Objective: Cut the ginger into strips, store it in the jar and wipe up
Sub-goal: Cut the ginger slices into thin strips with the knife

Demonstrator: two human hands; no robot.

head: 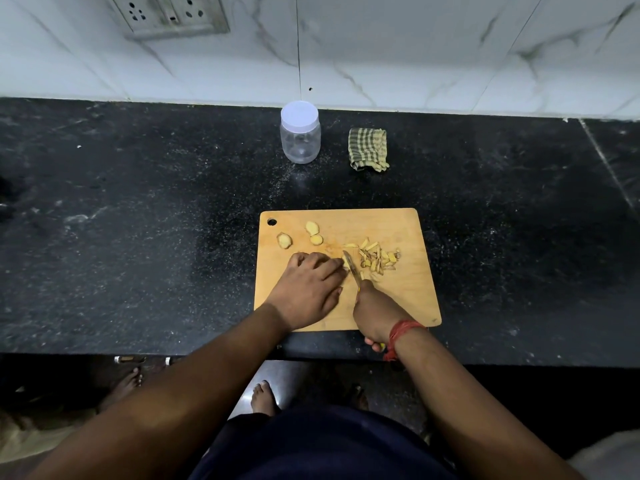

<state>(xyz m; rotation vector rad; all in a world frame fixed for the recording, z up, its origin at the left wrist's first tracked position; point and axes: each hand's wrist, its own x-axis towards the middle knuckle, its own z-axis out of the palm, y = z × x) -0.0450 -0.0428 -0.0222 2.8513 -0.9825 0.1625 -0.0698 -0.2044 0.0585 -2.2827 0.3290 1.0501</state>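
Wood forms the work surface: the cutting board (408, 299) lies at centre frame on the black stone counter (138, 237). We are in the cutting step. The left hand (308, 289) rests fingers-down on the board with its fingertips curled onto a ginger slice (345, 262), pinning it just beside the blade. The right hand (375, 315) is wrapped round the handle of the knife (352, 270), whose blade angles up and left from the fist and meets the pinned slice.

Ginger is in three places on the board:
- finished strips (377, 259), heaped right of the blade;
- three uncut slices (313, 233) toward the board's upper left;
- the slice under the knife.

We judge the cutting as partly done, since the uncut slices remain.

The jar (300, 138) stands above the board at upper centre, well apart from it, with its white lid (299, 115) on; it appears empty. The checked cloth (368, 150) lies folded to the jar's right, in neither hand.

The next move calls for short downward cuts through the pinned slice, with the left fingertips kept clear of the edge. The lid must come off before storing.
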